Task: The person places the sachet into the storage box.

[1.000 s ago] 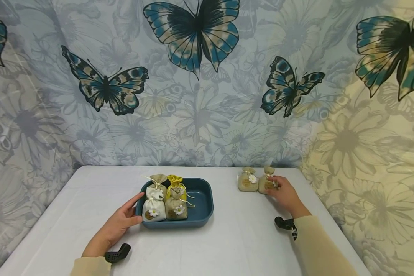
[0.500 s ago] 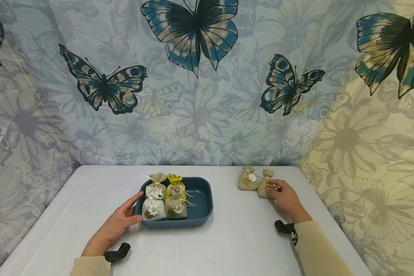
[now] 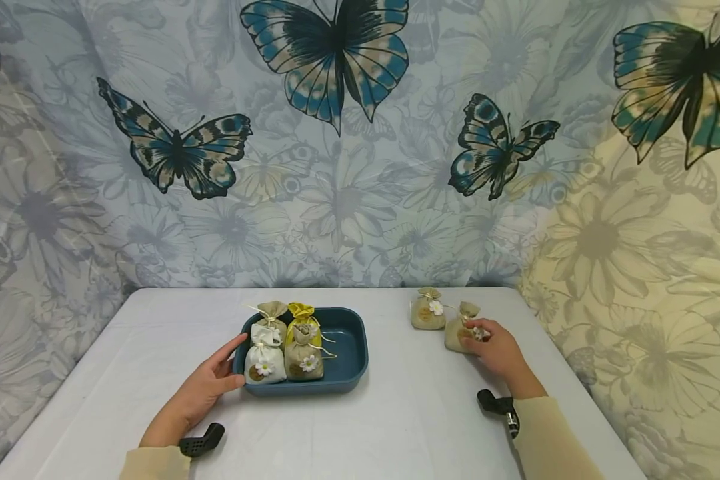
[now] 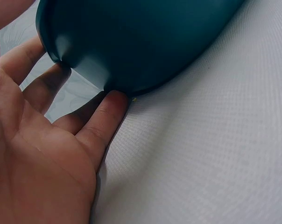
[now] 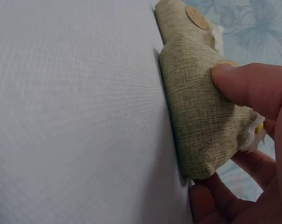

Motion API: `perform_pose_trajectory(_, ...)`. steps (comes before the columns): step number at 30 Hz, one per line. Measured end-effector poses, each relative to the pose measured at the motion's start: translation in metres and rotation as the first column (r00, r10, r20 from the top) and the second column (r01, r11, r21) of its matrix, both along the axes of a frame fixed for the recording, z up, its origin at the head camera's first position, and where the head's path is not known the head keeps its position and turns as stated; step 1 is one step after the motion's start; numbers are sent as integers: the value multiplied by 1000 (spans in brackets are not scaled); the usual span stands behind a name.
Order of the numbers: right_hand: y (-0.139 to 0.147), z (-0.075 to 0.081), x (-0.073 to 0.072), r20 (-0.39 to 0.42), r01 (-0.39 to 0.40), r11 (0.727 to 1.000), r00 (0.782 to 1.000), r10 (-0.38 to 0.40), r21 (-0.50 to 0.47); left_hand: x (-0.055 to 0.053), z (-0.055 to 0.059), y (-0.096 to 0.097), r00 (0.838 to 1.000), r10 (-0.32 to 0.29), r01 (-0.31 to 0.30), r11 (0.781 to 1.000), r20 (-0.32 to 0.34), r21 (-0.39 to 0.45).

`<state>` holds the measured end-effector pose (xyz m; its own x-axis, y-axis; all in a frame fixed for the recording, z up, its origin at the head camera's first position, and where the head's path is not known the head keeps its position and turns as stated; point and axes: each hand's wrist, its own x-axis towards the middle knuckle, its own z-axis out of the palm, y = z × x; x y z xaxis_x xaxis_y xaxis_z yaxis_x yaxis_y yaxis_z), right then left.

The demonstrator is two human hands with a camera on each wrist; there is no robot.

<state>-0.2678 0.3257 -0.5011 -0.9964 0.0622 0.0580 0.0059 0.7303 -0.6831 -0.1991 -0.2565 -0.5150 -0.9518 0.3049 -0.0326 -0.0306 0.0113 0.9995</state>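
Observation:
My right hand (image 3: 499, 351) pinches a small beige drawstring sachet (image 3: 458, 335) with a white flower on it. In the right wrist view the thumb presses the front of the sachet (image 5: 197, 107), and its base is close to the white cloth. A second beige sachet (image 3: 427, 315) stands just behind and to its left. My left hand (image 3: 203, 392) touches the left end of a blue tray (image 3: 347, 383), its fingers extended along the wall. Inside the tray's left half stand a white sachet (image 3: 265, 365), a yellow one (image 3: 302, 311) and two beige ones (image 3: 305, 357).
The white-covered table (image 3: 384, 433) carries all of these things. Behind it hangs a butterfly-print cloth (image 3: 348, 220). The tray's right half (image 3: 345, 347) shows bare blue floor.
The sachet in my right hand has come a little toward me, away from the other beige one, and tilts slightly. My left hand stays at the tray.

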Motion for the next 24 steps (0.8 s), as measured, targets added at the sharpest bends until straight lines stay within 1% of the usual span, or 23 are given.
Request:
perform_pose_trajectory(2, 0, 1, 4, 3, -11, 1000, 1000, 11, 10, 1, 1, 0, 1000, 5, -5, 1000, 2, -3)
perform_pose_trajectory(5, 1, 3, 11, 16, -30, 999, 999, 30, 17, 1, 1, 1, 1000, -8, 8, 1000, -6, -1)
perform_pose_trajectory(11, 1, 7, 22, 51, -45, 999, 998, 45, 0, 2, 1, 0, 1000, -16, 16, 1000, -18, -3)
perform_pose_trajectory(18, -3, 8, 30, 88, -38, 995, 995, 46, -90, 1, -1, 0, 999, -17, 17, 1000, -30, -1)
perform_pose_trajectory(22, -3, 7, 35, 82, -48, 996, 995, 53, -69, 1, -1, 0, 999, -19, 19, 1000, -42, -3)
perform_pose_trajectory(24, -3, 7, 37, 72, -66, 996, 995, 71, -58, 1, -1, 0, 999, -21, 21, 1000, -45, -3)
